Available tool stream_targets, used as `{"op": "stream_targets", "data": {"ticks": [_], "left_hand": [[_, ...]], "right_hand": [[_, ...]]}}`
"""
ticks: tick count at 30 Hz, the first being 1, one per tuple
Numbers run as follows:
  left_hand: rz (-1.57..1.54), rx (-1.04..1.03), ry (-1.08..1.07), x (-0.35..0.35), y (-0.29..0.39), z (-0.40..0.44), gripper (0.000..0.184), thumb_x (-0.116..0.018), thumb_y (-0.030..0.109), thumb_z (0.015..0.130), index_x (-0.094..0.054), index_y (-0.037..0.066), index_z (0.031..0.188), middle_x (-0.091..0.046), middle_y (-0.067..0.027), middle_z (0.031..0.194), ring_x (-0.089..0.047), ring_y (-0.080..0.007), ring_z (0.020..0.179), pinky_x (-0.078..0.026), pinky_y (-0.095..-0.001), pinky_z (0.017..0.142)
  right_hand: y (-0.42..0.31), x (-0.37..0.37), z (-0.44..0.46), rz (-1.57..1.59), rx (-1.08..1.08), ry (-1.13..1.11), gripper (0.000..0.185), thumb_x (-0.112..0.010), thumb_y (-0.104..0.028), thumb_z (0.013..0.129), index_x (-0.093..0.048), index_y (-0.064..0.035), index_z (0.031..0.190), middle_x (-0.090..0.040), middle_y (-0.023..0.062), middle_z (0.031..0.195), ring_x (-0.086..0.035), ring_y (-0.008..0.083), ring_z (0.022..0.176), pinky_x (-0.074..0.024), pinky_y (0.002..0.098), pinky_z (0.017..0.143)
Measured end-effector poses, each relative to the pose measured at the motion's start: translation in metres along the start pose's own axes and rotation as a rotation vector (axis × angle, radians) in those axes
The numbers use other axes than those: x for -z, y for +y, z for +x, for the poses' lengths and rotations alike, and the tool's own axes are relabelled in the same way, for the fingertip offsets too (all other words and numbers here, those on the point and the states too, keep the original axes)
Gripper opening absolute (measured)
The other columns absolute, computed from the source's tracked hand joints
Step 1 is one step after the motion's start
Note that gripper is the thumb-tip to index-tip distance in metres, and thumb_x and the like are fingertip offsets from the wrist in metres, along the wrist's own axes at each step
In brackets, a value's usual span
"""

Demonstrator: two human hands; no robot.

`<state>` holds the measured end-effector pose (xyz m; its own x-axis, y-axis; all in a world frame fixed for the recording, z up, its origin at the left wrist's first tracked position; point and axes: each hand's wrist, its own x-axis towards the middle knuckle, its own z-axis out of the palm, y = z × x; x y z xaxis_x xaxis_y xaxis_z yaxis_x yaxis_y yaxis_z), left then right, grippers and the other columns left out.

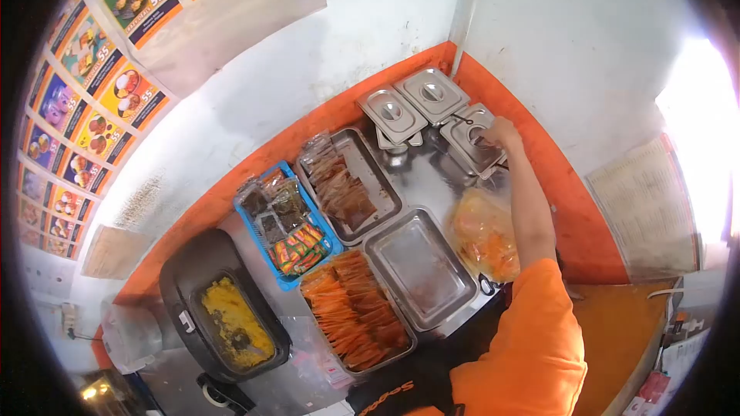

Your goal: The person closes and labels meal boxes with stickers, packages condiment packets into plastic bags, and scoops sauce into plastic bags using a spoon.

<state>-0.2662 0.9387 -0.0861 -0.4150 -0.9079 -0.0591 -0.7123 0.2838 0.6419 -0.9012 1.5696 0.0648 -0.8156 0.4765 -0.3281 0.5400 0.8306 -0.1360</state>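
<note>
Right hand (502, 135): arm outstretched, fingers curled at the handle of the right-hand lid (468, 145); whether they grip it firmly cannot be told. Left hand: out of view.

Lids, steel, three: the right-hand one, beneath the hand; a rear one (432, 94) and a left one (391, 114), side by side; all at the far corner of the worktop (422, 173).

Bag (484, 239), clear plastic, one, orange and yellowish contents; below the right-hand lid, beside the forearm.

Tray, metal, stained base (428, 254), one; left of the bag.

Tray, metal, of brown packets (385, 196), one; behind the stained tray.

Tray, metal, of orange packets (389, 360), one; nearest the apron.

Basket (333, 239), blue, one, holding assorted sachets; between brown packets and pan.

Pan (181, 277), black, one, yellow food inside; far left of the row.
</note>
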Motion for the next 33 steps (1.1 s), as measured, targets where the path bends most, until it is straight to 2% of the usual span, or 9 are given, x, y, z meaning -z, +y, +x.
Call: {"op": "stream_targets", "data": {"ticks": [2,5,8,11,15,19,22,30,33], "left_hand": [[-0.006,0.008,-0.020,-0.001,0.002,0.004,0.051,-0.076,0.017,0.090,-0.059,-0.003,0.134,-0.070,-0.0202,0.115,-0.070,-0.0288,0.101,-0.057,-0.0364,0.086],[-0.005,0.009,-0.052,-0.001,0.003,0.008,0.051,-0.075,0.018,0.091,-0.058,-0.003,0.134,-0.070,-0.0207,0.116,-0.070,-0.0292,0.101,-0.056,-0.0367,0.086],[-0.015,0.008,-0.071,-0.004,0.004,0.015,0.051,-0.075,0.019,0.091,-0.058,-0.004,0.134,-0.070,-0.0211,0.116,-0.070,-0.0296,0.100,-0.056,-0.0370,0.086],[-0.020,0.012,-0.096,-0.010,0.005,0.022,0.051,-0.074,0.019,0.092,-0.058,-0.004,0.134,-0.069,-0.0216,0.116,-0.070,-0.0300,0.100,-0.056,-0.0373,0.086],[-0.018,0.025,-0.125,-0.015,0.004,0.033,0.051,-0.073,0.020,0.093,-0.058,-0.005,0.134,-0.069,-0.0222,0.117,-0.070,-0.0306,0.100,-0.056,-0.0376,0.086],[-0.012,0.031,-0.146,-0.023,0.012,0.038,0.051,-0.072,0.021,0.094,-0.058,-0.005,0.135,-0.069,-0.0227,0.118,-0.070,-0.0311,0.099,-0.056,-0.0380,0.087],[-0.017,0.029,-0.158,-0.028,0.011,0.041,0.051,-0.071,0.022,0.094,-0.058,-0.006,0.135,-0.069,-0.0232,0.118,-0.069,-0.0315,0.099,-0.056,-0.0383,0.087],[-0.040,0.086,-0.137,-0.033,0.009,0.047,0.051,-0.070,0.024,0.096,-0.058,-0.007,0.135,-0.069,-0.0244,0.119,-0.069,-0.0326,0.098,-0.056,-0.0390,0.087],[-0.032,0.108,-0.139,-0.036,0.007,0.046,0.052,-0.069,0.025,0.097,-0.058,-0.008,0.135,-0.069,-0.0248,0.120,-0.069,-0.0330,0.098,-0.056,-0.0393,0.088]], "right_hand": [[-0.008,-0.017,-0.004,0.148,0.000,0.044,0.061,-0.079,-0.039,0.077,-0.072,-0.0038,0.126,-0.069,0.0225,0.132,-0.068,0.0383,0.122,-0.0536,0.0508,0.102],[-0.013,-0.022,-0.009,0.179,-0.035,0.175,0.050,-0.080,-0.038,0.072,-0.077,0.0027,0.102,-0.079,0.0189,0.099,-0.076,0.0328,0.097,-0.0592,0.0453,0.086],[-0.006,-0.003,-0.022,-0.005,0.075,0.247,0.048,-0.079,-0.033,0.072,-0.077,0.0025,0.103,-0.077,0.0212,0.104,-0.075,0.0348,0.101,-0.0595,0.0470,0.085],[0.006,0.030,-0.039,-0.041,0.026,0.204,0.044,-0.075,-0.030,0.074,-0.078,-0.0017,0.107,-0.075,0.0215,0.114,-0.073,0.0370,0.107,-0.0580,0.0471,0.091],[0.026,0.061,-0.024,-0.106,0.060,0.438,0.037,-0.073,-0.029,0.076,-0.079,-0.0017,0.101,-0.075,0.0224,0.112,-0.074,0.0361,0.104,-0.0583,0.0481,0.090],[-0.011,0.107,-0.013,-0.110,0.187,0.275,0.039,-0.075,-0.033,0.074,-0.080,-0.0019,0.097,-0.076,0.0218,0.107,-0.075,0.0348,0.100,-0.0588,0.0453,0.088],[-0.053,0.097,0.012,-0.112,0.290,0.194,0.039,-0.075,-0.035,0.075,-0.080,-0.0030,0.097,-0.077,0.0211,0.103,-0.076,0.0336,0.097,-0.0589,0.0448,0.087],[-0.162,0.014,0.027,0.020,0.227,0.139,0.060,-0.072,-0.044,0.087,-0.068,-0.0050,0.132,-0.067,0.0166,0.137,-0.065,0.0363,0.125,-0.0543,0.0479,0.102],[-0.164,0.003,0.035,0.010,0.255,0.133,0.057,-0.069,-0.045,0.091,-0.069,-0.0028,0.130,-0.067,0.0198,0.136,-0.065,0.0390,0.124,-0.0538,0.0493,0.103]]}}
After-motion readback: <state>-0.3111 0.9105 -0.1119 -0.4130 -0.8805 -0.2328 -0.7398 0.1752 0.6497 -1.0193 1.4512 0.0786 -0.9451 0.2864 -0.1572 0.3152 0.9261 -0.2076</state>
